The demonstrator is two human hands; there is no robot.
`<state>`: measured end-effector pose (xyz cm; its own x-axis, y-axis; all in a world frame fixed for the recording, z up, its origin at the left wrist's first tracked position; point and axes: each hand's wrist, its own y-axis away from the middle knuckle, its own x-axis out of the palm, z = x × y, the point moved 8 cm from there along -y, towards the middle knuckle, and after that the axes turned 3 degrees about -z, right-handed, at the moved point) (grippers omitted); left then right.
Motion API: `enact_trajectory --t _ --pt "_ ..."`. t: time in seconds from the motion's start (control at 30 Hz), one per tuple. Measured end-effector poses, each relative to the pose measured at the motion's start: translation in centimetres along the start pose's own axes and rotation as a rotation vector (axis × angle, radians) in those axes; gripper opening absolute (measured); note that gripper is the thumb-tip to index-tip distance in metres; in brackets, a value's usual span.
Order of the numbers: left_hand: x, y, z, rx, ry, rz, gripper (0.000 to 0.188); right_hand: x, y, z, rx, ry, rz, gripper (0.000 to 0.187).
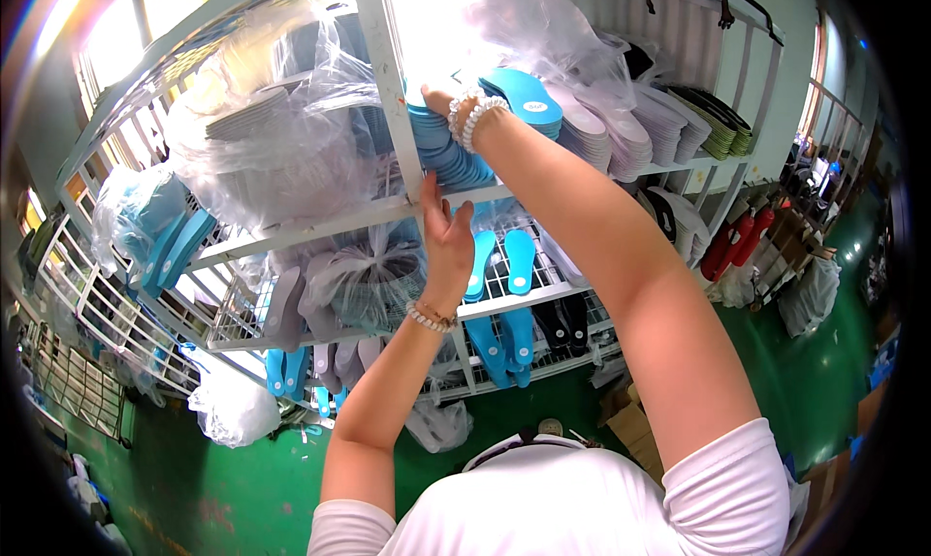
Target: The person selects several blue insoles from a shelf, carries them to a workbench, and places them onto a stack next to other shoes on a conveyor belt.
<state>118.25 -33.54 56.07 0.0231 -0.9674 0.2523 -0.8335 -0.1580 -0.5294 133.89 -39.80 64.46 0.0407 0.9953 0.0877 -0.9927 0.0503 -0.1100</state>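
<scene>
My right hand [442, 99] reaches up to a leaning stack of blue insoles [444, 158] on the upper shelf, beside a white upright post. Glare and the stack's top hide most of its fingers, so its grip cannot be made out. Lower down, my left hand [447, 238] is raised at the white shelf edge just below the same stack, fingers apart and nothing seen in them. White beaded bracelets circle both wrists. Right of the stack sits another pile of blue insoles [529, 100], followed by pale pink insoles [582, 134].
Clear plastic bags [262, 158] bulge over the shelf left of the post. Dark-topped green insoles [713, 125] end the row at right. Lower tiers carry blue insoles [520, 263] and black ones [574, 323]. A cardboard box [635, 430] stands on the green floor [213, 493].
</scene>
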Motion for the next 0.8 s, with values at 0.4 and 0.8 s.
enact_trajectory --t 0.4,0.8 --pt "1.2 0.6 -0.9 -0.185 0.278 0.016 0.053 -7.4 6.5 17.7 -1.192 1.351 -0.183 0.050" --pt "-1.1 6.7 -1.5 -0.105 0.006 -0.325 0.061 -2.7 -19.7 10.6 -0.882 1.565 0.013 0.063"
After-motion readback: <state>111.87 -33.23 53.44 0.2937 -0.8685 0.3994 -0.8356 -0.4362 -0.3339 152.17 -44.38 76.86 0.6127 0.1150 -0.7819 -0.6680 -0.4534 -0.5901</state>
